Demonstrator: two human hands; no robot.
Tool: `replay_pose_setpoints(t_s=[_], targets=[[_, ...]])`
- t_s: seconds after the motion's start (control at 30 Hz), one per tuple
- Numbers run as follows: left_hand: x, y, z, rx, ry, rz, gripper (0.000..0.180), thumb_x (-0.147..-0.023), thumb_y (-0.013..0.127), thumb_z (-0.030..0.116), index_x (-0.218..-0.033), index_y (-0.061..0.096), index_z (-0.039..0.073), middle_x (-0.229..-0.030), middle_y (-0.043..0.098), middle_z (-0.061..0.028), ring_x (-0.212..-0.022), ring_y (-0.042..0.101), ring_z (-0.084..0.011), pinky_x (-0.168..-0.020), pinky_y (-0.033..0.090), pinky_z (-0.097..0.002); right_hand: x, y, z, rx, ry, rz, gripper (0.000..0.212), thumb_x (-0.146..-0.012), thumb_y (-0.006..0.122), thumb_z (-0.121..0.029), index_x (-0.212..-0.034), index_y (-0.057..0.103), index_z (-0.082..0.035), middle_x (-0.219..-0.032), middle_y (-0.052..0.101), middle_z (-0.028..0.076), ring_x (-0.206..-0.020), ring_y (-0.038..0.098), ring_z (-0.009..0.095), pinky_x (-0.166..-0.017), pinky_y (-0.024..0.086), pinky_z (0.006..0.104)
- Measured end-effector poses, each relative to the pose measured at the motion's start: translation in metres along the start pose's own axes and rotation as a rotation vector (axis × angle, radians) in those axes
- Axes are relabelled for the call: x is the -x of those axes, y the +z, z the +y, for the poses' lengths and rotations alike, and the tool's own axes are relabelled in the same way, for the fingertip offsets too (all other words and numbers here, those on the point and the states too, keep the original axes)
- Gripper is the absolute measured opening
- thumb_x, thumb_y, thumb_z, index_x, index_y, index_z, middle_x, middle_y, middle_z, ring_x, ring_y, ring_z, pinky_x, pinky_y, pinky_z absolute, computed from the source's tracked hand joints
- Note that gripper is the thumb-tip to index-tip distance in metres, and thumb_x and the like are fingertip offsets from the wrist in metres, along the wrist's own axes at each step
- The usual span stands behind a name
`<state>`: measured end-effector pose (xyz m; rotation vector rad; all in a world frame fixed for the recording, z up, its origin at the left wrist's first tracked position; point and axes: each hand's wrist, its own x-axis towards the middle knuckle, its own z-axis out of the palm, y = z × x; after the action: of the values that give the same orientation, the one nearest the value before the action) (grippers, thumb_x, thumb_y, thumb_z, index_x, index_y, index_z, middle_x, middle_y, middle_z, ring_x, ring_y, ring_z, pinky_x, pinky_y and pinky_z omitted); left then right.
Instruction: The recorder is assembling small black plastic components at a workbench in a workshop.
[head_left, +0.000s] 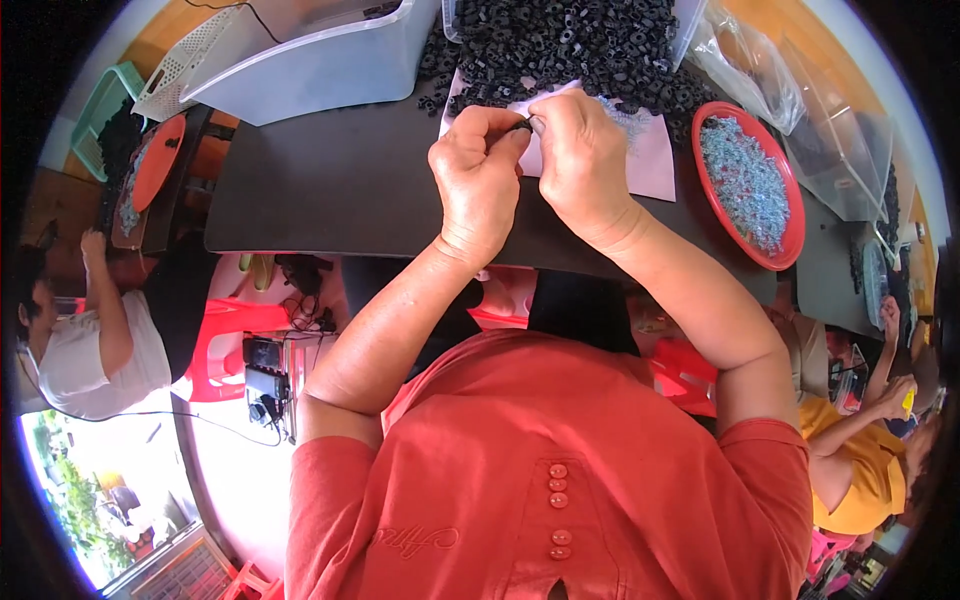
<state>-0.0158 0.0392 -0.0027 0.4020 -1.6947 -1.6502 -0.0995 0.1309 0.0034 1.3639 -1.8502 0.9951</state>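
My left hand (478,172) is closed in a pinch on a small black part (522,125), most of which the fingers hide. Close against it, my right hand (582,165) is pinched too, its fingertips meeting the same part; whether it also grips something smaller cannot be seen. Both hands are over a pale pink sheet (652,165) on the dark table (320,180). Just beyond them spreads a large heap of small black parts (570,50). A few small clear-blue pieces (625,118) lie on the sheet beside my right hand.
At right stands a red oval tray (782,250) full of clear-blue pieces, near clear plastic bags (745,65). A translucent bin (320,75) sits at the back left. Co-workers sit at both sides, one in a white shirt (110,350), another in yellow (865,470).
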Motion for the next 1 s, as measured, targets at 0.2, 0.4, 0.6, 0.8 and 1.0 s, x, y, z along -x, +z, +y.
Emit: replay_pose_setpoints(t_s=[0.2, 0.4, 0.6, 0.8, 1.0], targets=[[-0.001, 0.000, -0.006, -0.029, 0.085, -0.008, 0.006, -0.081, 0.065, -0.003, -0.087, 0.064, -0.001, -0.074, 0.063, -0.0039, -0.058, 0.054, -0.0077, -0.053, 0.046, -0.0237, 0.001, 0.000, 0.003, -0.030, -0.003, 0.018, 0.020, -0.072, 0.058, 0.004, -0.090, 0.055, -0.003, -0.082, 0.058, 0.013, -0.076, 0.058, 0.034, -0.065, 0.048, 0.0424], [-0.003, 0.002, 0.005, 0.058, -0.092, -0.004, 0.008, -0.081, 0.066, -0.002, -0.089, 0.065, -0.003, -0.074, 0.064, -0.0047, -0.057, 0.055, -0.0084, -0.052, 0.046, -0.0233, -0.003, -0.003, 0.009, -0.510, 0.423, -0.065, 0.005, -0.085, 0.060, -0.002, -0.089, 0.061, 0.000, -0.081, 0.066, 0.016, -0.072, 0.066, 0.032, -0.064, 0.051, 0.0354], [-0.007, -0.002, 0.009, 0.142, -0.174, -0.072, 0.012, -0.082, 0.066, -0.001, -0.094, 0.066, -0.004, -0.075, 0.066, -0.0062, -0.056, 0.056, -0.0079, -0.048, 0.043, -0.0214, -0.003, -0.004, 0.014, -0.440, 0.422, -0.107, 0.005, -0.083, 0.059, -0.001, -0.088, 0.061, -0.001, -0.081, 0.065, 0.016, -0.073, 0.065, 0.033, -0.064, 0.051, 0.0376], [-0.007, -0.001, 0.007, 0.116, -0.245, -0.081, 0.014, -0.087, 0.064, 0.001, -0.098, 0.064, -0.007, -0.072, 0.064, -0.0076, -0.049, 0.052, -0.0077, -0.040, 0.036, -0.0193, -0.002, -0.003, 0.013, -0.213, 0.198, -0.033, 0.002, -0.082, 0.059, -0.002, -0.084, 0.058, -0.002, -0.077, 0.062, 0.015, -0.072, 0.062, 0.036, -0.063, 0.049, 0.0427], [-0.008, -0.003, -0.002, 0.083, -0.218, -0.108, 0.010, -0.082, 0.065, 0.001, -0.091, 0.065, -0.005, -0.069, 0.062, -0.0045, -0.054, 0.054, -0.0075, -0.047, 0.042, -0.0212, -0.004, -0.006, 0.012, -0.216, 0.218, -0.094, 0.005, -0.083, 0.060, -0.006, -0.083, 0.058, -0.001, -0.075, 0.062, 0.016, -0.072, 0.063, 0.036, -0.062, 0.049, 0.0421]])
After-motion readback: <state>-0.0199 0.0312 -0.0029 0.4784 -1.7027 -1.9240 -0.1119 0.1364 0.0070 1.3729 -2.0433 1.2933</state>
